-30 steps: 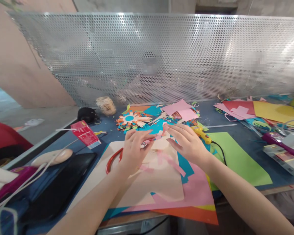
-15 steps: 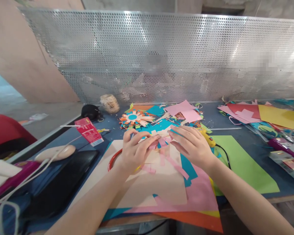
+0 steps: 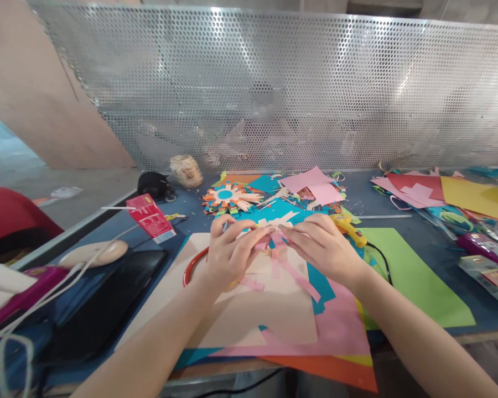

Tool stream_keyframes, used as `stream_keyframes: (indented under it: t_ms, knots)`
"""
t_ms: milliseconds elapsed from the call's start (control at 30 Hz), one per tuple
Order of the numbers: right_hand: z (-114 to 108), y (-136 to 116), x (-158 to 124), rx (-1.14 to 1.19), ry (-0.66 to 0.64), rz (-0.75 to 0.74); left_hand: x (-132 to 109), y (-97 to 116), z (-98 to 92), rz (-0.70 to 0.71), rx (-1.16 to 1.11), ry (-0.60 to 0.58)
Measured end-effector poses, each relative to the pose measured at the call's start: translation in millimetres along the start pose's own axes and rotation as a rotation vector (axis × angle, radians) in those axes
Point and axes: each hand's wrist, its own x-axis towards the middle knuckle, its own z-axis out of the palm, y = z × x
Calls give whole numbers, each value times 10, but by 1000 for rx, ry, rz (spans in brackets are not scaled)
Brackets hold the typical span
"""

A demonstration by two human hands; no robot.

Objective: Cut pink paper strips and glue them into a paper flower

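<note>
My left hand (image 3: 230, 251) pinches the near-left side of a small paper piece made of pink and pale strips (image 3: 279, 240), with bits of blue in it. From the right, my right hand (image 3: 330, 249) presses its closed fingertips on the same paper strips. Both hands meet just above a peach paper sheet (image 3: 269, 318). Loose pink strips (image 3: 301, 281) lie on that sheet below my fingers. A curved red handle (image 3: 194, 265) shows beside my left hand, the rest hidden. Beyond my right hand lies a yellow glue gun (image 3: 351, 229) with a black cord.
Fringed paper flowers (image 3: 224, 195) and paper scraps are heaped at the back, before a perforated metal screen (image 3: 182, 88). At left lie a black phone-like slab (image 3: 103, 309), a beige mouse (image 3: 93, 253) and a red packet (image 3: 151, 217). A green sheet (image 3: 415, 282) is at right.
My right hand has come in and down, its spread fingers closing onto the paper strips. My left hand keeps its pinch. The view has tipped slightly.
</note>
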Motion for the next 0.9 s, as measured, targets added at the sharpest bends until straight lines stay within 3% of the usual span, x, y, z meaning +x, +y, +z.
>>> stream_keyframes:
  t_ms: [567, 900]
  knots:
    - [-20, -5, 25, 76, -22, 46, -9, 8, -18, -8, 12, -19]
    - [18, -27, 30, 74, 67, 101, -20, -5, -14, 27, 14, -8]
